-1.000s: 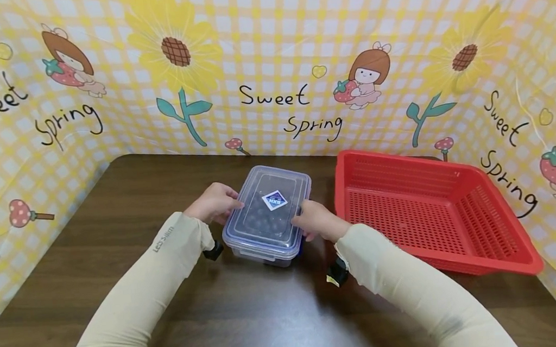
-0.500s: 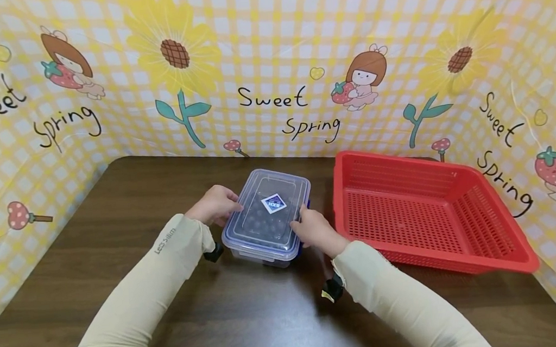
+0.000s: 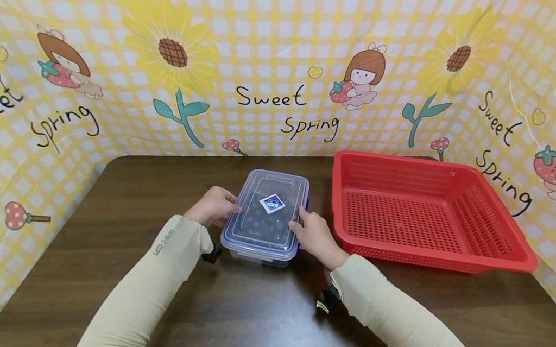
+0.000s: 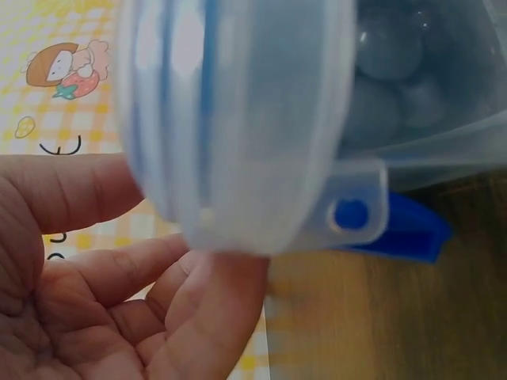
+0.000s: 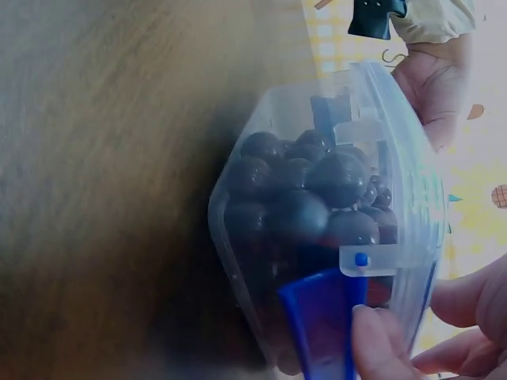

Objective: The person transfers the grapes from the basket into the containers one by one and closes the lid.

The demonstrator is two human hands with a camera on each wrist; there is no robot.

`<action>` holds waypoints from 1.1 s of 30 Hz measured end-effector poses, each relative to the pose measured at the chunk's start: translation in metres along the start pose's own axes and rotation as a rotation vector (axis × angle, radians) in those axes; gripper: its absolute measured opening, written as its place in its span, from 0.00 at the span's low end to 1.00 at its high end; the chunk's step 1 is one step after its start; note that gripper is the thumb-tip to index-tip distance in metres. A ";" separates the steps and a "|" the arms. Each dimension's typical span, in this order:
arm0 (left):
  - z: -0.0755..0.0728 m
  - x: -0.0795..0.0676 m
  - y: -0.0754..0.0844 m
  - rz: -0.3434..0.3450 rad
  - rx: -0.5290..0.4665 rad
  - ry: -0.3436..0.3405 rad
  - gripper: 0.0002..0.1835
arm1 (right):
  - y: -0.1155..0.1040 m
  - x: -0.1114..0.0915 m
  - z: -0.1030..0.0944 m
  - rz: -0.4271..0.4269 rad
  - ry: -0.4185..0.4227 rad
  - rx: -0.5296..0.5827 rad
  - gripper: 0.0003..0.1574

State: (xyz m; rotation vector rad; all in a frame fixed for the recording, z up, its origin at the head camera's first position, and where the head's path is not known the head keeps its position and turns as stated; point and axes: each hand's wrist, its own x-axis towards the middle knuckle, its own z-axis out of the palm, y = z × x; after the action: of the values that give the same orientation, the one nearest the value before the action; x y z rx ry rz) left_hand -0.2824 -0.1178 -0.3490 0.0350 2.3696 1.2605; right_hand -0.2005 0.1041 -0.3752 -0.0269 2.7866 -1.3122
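A clear plastic food container (image 3: 263, 232) with a blue-edged lid stands on the table, lid on top. Dark, glossy round pieces (image 5: 337, 180) show through its side; I cannot tell their kind. My left hand (image 3: 212, 206) grips the rim at the left, thumb on the lid edge, fingers beneath. On the opposite side my right hand (image 3: 316, 237) pinches the rim, with the thumb on the lid and a fingertip against a blue latch (image 5: 321, 313). That latch hangs away from the wall. Another blue latch (image 4: 416, 229) juts out near my left fingers.
A red perforated basket (image 3: 412, 258) stands right of the container, close to my right hand. The brown wooden table (image 3: 221, 319) extends in front. A yellow checked cloth (image 3: 268, 49) with printed figures hangs around the back and sides.
My right wrist has swung nearer and leftward while its fingers stay at the container's right edge. The left hand and the container look nearly unmoved.
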 end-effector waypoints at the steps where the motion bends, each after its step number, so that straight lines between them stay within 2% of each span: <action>1: 0.000 0.000 0.000 0.003 0.000 0.003 0.19 | 0.001 0.000 0.001 -0.008 0.015 0.027 0.36; 7: 0.000 -0.002 0.000 0.002 -0.002 0.012 0.18 | 0.011 0.001 0.009 -0.020 0.083 0.216 0.34; 12: 0.001 -0.003 0.000 -0.005 0.023 0.024 0.16 | 0.019 0.002 0.015 0.039 0.128 0.441 0.35; 19: 0.001 -0.003 0.000 -0.008 0.049 0.024 0.16 | 0.024 0.004 0.022 0.114 0.237 0.546 0.40; 21: 0.001 -0.004 0.001 -0.009 0.055 0.025 0.17 | 0.025 0.004 0.022 0.140 0.245 0.587 0.43; 24: -0.001 -0.005 0.003 -0.011 0.055 0.024 0.17 | 0.026 0.004 0.021 0.201 0.205 0.670 0.48; 29: -0.001 -0.004 0.003 -0.006 0.033 0.012 0.16 | 0.030 0.004 0.016 0.311 0.069 0.800 0.54; 33: 0.001 -0.003 0.002 -0.010 0.045 0.009 0.16 | 0.034 0.003 0.015 0.352 -0.012 0.846 0.54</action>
State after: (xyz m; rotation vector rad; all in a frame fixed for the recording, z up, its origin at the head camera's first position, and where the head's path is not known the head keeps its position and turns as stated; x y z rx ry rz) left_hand -0.2794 -0.1167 -0.3467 0.0314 2.4027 1.2043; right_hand -0.2018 0.1142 -0.4112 0.4587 1.8775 -2.1936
